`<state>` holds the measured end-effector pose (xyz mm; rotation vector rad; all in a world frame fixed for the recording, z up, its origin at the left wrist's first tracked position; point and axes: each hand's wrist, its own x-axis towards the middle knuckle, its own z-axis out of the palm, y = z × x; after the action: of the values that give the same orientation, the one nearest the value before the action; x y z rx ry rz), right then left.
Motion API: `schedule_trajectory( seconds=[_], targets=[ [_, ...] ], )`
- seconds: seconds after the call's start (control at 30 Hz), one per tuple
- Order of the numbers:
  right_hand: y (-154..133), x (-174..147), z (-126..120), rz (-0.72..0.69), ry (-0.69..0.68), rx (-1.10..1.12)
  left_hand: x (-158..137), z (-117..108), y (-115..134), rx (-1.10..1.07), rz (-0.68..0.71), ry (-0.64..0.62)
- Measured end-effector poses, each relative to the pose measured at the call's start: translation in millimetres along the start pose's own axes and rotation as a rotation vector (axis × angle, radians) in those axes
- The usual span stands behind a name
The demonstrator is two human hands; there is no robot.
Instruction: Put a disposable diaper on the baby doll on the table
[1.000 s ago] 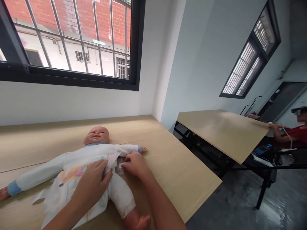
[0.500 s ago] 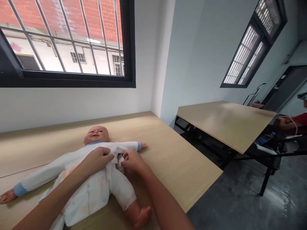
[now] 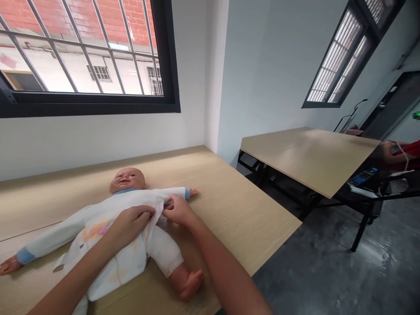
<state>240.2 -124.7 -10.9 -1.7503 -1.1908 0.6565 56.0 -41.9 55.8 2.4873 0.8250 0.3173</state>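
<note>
A baby doll (image 3: 129, 180) lies face up on the wooden table (image 3: 223, 197), its arms stretched out to both sides. It is dressed in a white baby shirt (image 3: 98, 212) with blue cuffs and collar and a faded print on the front, with white trousers (image 3: 166, 249) below. My left hand (image 3: 136, 221) pinches the shirt's white cloth at the doll's side, on the right of the picture. Close beside it, my right hand (image 3: 178, 210) grips the same edge of cloth, which is drawn taut between them. My fingers hide exactly what part each holds.
A second wooden table (image 3: 308, 157) stands to the right, past a gap. Beyond its right end, a person in a red sleeve (image 3: 410, 151) is near a dark chair (image 3: 367, 199) with things on it. A barred window (image 3: 88, 52) is in the wall behind the doll.
My right hand has moved up slightly, toward the doll's outstretched arm. The cloth between my hands is now stretched into a fold. More of the shirt's coloured print shows. The view has shifted a little.
</note>
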Motion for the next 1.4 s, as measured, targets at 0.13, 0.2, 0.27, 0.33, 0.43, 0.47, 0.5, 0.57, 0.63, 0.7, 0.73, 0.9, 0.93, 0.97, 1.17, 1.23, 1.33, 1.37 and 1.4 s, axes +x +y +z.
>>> schedule_trajectory(
  seconds=[0.13, 0.2, 0.27, 0.33, 0.43, 0.47, 0.5, 0.57, 0.63, 0.7, 0.73, 0.9, 0.93, 0.97, 1.17, 1.23, 1.33, 1.37, 1.4],
  targets=[
    [-2.6, -0.7, 3.5, 0.001, -0.023, 0.035, -3.1, 3.2, -7.3, 0.020, 0.114, -0.006],
    [-7.7, -3.7, 1.8, 0.009, -0.008, -0.060, -4.1, 4.5, -7.1, 0.049, 0.167, -0.012],
    [-12.6, -6.9, -1.5, 0.011, 0.011, -0.180, -5.9, 4.4, -3.9, 0.077, 0.208, -0.039],
    [-15.5, -8.8, -4.9, 0.010, 0.018, -0.241, -8.1, 3.2, 0.7, 0.105, 0.236, -0.056],
    [-14.4, -7.3, -7.7, 0.030, 0.019, -0.239, -10.7, 2.5, 5.2, 0.141, 0.248, -0.053],
    [-12.9, -5.8, -7.8, 0.044, 0.024, -0.236, -11.0, 3.1, 5.4, 0.154, 0.247, -0.045],
    [-11.2, -4.1, -7.7, 0.060, 0.027, -0.234, -11.2, 4.2, 4.9, 0.167, 0.247, -0.035],
    [-7.5, -0.8, -7.6, 0.090, 0.032, -0.229, -10.9, 7.2, 2.3, 0.191, 0.263, -0.016],
    [-4.4, 1.7, -8.3, 0.110, 0.047, -0.224, -10.4, 10.3, -1.1, 0.207, 0.277, 0.003],
    [-2.9, 2.9, -10.4, 0.109, 0.099, -0.223, -10.1, 12.4, -4.0, 0.211, 0.267, 0.023],
    [-2.8, 3.2, -11.8, 0.099, 0.133, -0.223, -10.1, 12.9, -5.1, 0.208, 0.252, 0.032],
    [-6.1, 3.7, -13.9, 0.009, 0.167, -0.088, -10.1, 11.6, -6.0, 0.184, 0.164, 0.028],
    [-6.7, 3.7, -12.3, -0.001, 0.145, -0.024, -10.2, 11.1, -5.4, 0.180, 0.157, 0.033],
    [-7.1, 3.7, -10.1, -0.008, 0.123, 0.035, -10.4, 10.6, -4.6, 0.175, 0.155, 0.039],
    [-3.7, 8.0, 5.2, -0.030, 0.051, 0.073, -12.2, 9.2, 0.8, 0.141, 0.155, 0.037],
    [-1.7, 11.6, 6.9, -0.028, 0.074, 0.049, -12.4, 9.2, 1.8, 0.127, 0.159, 0.047],
    [0.5, 15.5, 6.9, -0.027, 0.106, 0.026, -12.5, 9.3, 2.5, 0.125, 0.153, 0.050],
    [0.7, 15.9, 6.6, -0.034, 0.112, 0.018, -12.6, 9.3, 2.6, 0.130, 0.150, 0.047],
    [0.6, 15.8, 6.1, -0.044, 0.118, 0.008, -12.7, 9.3, 2.7, 0.137, 0.151, 0.043]
  ],
)
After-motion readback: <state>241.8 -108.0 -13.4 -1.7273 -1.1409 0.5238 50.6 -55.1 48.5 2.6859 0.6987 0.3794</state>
